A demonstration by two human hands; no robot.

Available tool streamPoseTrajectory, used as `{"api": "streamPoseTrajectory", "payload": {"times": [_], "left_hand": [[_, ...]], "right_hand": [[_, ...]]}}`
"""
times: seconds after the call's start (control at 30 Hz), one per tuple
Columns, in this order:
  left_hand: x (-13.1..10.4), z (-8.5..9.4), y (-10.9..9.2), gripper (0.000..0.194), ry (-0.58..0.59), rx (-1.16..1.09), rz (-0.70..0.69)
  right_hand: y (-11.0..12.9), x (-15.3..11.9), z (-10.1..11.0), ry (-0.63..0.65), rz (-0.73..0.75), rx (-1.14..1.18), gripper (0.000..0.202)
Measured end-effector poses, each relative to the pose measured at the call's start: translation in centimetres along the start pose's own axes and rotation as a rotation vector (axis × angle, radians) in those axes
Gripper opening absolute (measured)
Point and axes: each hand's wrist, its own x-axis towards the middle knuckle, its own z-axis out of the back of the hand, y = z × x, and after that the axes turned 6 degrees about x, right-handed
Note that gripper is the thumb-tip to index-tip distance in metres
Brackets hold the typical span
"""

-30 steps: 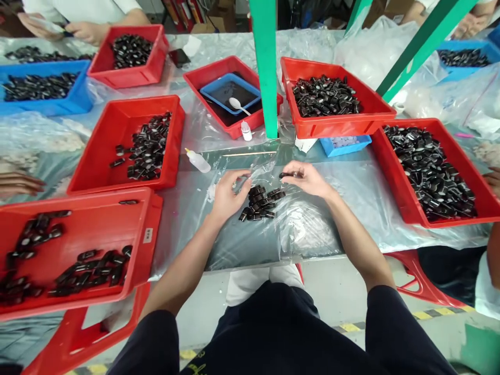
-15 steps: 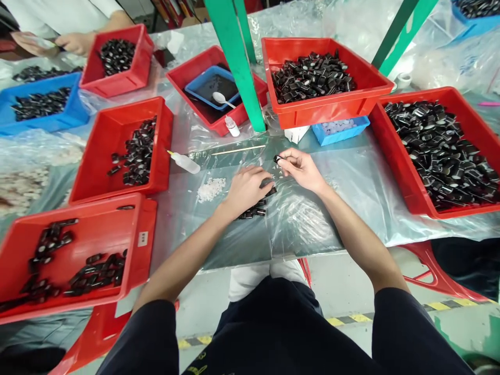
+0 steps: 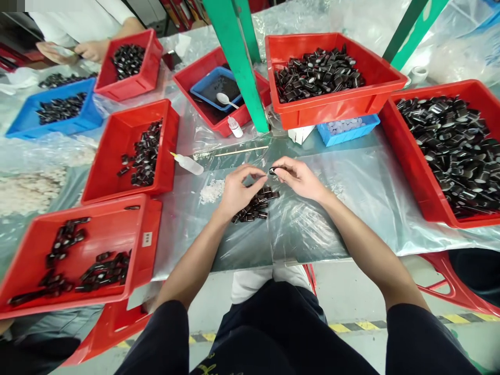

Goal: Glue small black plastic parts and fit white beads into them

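Note:
My right hand [image 3: 300,178] pinches a small glossy black piece [image 3: 272,171] between thumb and fingers. Close against its left side is my left hand [image 3: 241,190], thumb and forefinger tips together; whatever they hold is too small to make out. Below my left hand lies a loose pile of similar black pieces [image 3: 258,205], partly covered by that hand. A heap of small white bits [image 3: 212,191] sits just left of my left hand on the plastic-covered table [image 3: 304,234].
Red bins of black pieces stand left [image 3: 88,208], farther back [image 3: 166,117] and right [image 3: 425,203]. A raised red bin [image 3: 336,112] overhangs a small blue box [image 3: 351,136]. A green post [image 3: 255,99], squeeze bottle [image 3: 189,164] and thin stick [image 3: 242,151] lie beyond my hands. Someone's hands [image 3: 91,50] work at upper left.
My left hand has come up from the black pile to meet the right, its fingertips now pinched. The right hand has lowered slightly leftward with the black piece. The whole view has shifted a little.

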Motion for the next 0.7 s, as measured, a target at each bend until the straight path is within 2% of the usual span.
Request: {"api": "streamPoseTrajectory", "payload": {"times": [0.1,0.33,0.7], "left_hand": [[-0.4,0.0,0.6,0.025,-0.064,-0.206,0.073],[-0.8,0.0,0.4,0.048,-0.007,-0.388,0.155],[-1.0,0.2,-0.3,0.043,0.047,-0.491,0.135]], "right_hand": [[0.3,-0.3,-0.7,0.039,-0.005,0.05,0.051],[0.6,-0.4,-1.1,0.084,-0.065,0.163,0.051],[0.8,-0.6,-0.8,0.135,-0.102,0.112,0.052]]}}
